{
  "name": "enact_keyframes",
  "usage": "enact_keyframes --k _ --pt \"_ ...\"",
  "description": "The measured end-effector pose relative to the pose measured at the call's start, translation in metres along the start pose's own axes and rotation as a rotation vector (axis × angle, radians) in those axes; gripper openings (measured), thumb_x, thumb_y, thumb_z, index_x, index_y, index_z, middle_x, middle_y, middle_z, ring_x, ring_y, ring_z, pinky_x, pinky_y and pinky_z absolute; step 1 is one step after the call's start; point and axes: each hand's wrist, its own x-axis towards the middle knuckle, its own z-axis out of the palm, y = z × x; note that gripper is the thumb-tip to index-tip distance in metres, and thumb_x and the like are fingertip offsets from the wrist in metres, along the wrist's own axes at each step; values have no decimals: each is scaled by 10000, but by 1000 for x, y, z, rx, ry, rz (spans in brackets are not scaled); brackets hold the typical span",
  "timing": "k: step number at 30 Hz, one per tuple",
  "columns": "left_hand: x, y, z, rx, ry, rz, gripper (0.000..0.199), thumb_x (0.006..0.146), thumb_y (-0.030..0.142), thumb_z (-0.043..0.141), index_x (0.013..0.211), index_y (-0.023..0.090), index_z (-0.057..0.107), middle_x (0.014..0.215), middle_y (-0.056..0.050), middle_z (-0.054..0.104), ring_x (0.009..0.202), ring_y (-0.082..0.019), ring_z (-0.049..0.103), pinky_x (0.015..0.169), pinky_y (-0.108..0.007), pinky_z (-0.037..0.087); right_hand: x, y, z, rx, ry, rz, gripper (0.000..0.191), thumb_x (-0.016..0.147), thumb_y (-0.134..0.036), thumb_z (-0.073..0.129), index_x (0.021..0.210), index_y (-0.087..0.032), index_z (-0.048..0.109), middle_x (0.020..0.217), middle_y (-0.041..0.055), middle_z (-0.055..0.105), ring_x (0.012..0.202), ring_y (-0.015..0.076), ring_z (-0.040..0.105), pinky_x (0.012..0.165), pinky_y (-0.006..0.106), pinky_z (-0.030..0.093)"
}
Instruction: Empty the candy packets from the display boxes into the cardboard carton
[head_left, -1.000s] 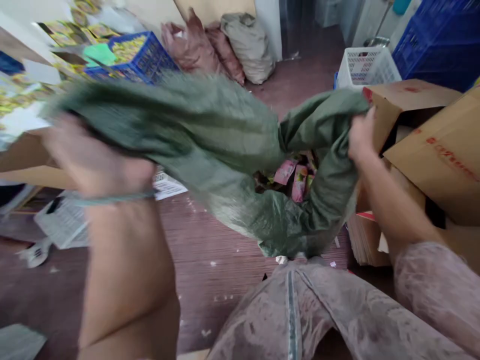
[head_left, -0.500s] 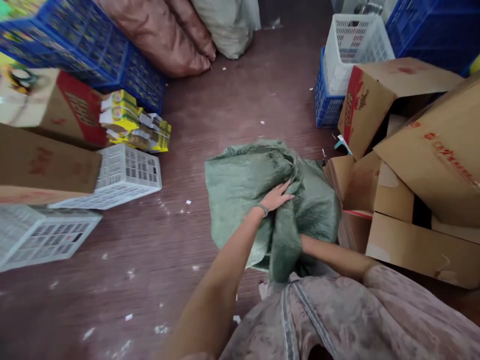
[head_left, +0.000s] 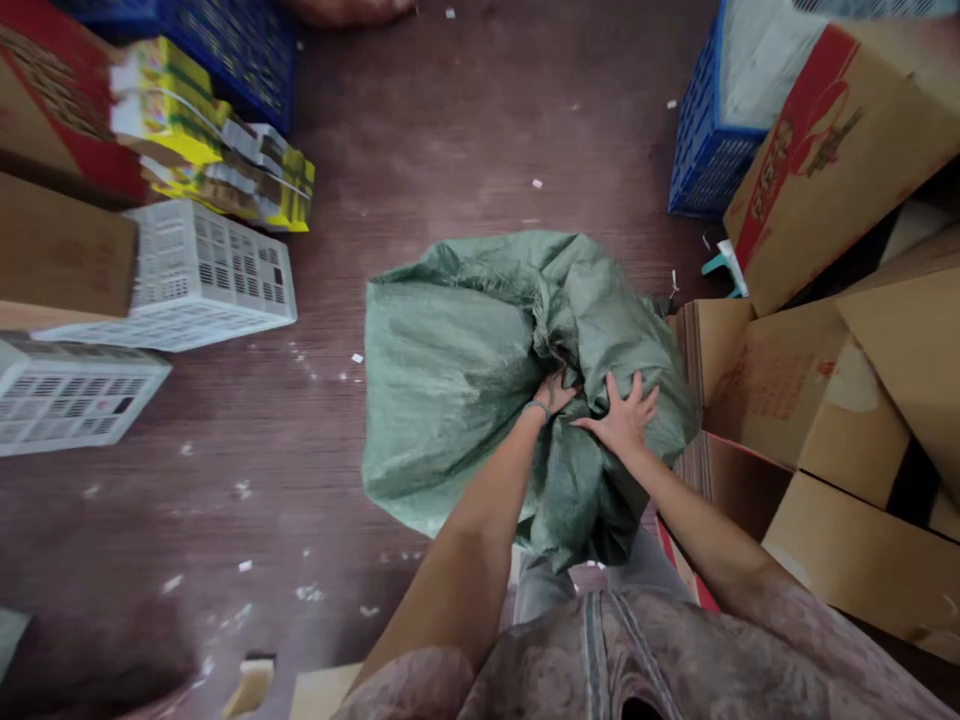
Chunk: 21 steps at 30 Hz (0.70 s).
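A large green woven sack lies bulky and crumpled on the floor in front of my legs, its middle gathered into deep folds. My left hand, with a band at the wrist, reaches into the dark crease at the centre. Its fingers are bent into the gathered cloth and partly hidden by it. Just to its right, my right hand lies on the sack with fingers spread wide, pressing on the bulging right side. What is inside the sack cannot be seen.
Cardboard boxes and open cartons crowd the right, beside a blue crate. At left are white plastic crates, tied yellow packets, a brown carton and another blue crate. Paper scraps dot the floor.
My right hand has come out from under the sack's fold and now rests spread on top. My left hand has sunk into the central crease. The view has tipped further down.
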Motion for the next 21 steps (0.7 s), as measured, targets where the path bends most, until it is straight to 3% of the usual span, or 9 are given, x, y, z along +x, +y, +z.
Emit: enact_keyframes --k 3,4,6,9,12,16,21 --pt "-34 -17 -14 -37 26 14 717 1065 364 570 1742 148 477 1755 -127 507 1625 -259 488 1374 -386 380 26 -29 4 -80 -28 -207 993 921 -773 782 1721 -242 530 1841 252 270 1675 628 143 1248 810 258" --pt "-56 -22 -14 -16 93 3 752 1077 438 590 1760 156 451 1778 -139 468 1652 -291 450 1392 -438 356 32 -32 5 -93 -40 -296 954 958 -735 760 1716 -203 531 1827 254 308 1694 584 134 1281 793 211" --pt "-104 -30 -2 131 300 -44 978 1007 679 702 1813 244 358 1869 -153 267 1735 -420 248 1407 -656 241 43 -34 8 -97 -63 -437 905 1005 -675 727 1686 -110 540 1775 281 399 1696 518 184 1321 740 162" --pt "-145 -42 34 315 237 -128 1242 801 874 830 1805 295 385 1894 -184 101 1731 -566 65 1327 -853 138 57 -35 11 -107 -112 -535 809 1047 -656 664 1578 -48 612 1649 307 536 1546 469 420 1275 641 265" --pt "-124 -62 65 380 106 -208 1243 819 827 844 1811 248 368 1879 -239 80 1728 -576 57 1316 -867 113 76 -37 12 -178 -197 -594 719 1082 -676 583 1460 -72 671 1497 287 632 1340 425 562 1143 571 365" --pt "-59 -91 74 413 23 -12 1327 804 762 882 1819 128 309 1875 -261 26 1743 -533 48 1365 -797 45 107 -38 23 -292 -273 -608 717 1091 -689 540 1422 -68 676 1349 287 677 1238 421 592 1088 540 358" --pt "-1 -128 85 331 -129 28 1444 728 720 957 1827 97 256 1884 -251 46 1715 -548 179 1355 -695 306 134 -36 75 -303 -279 -587 683 1122 -643 449 1363 -53 695 1279 295 685 1173 411 577 1032 510 342"
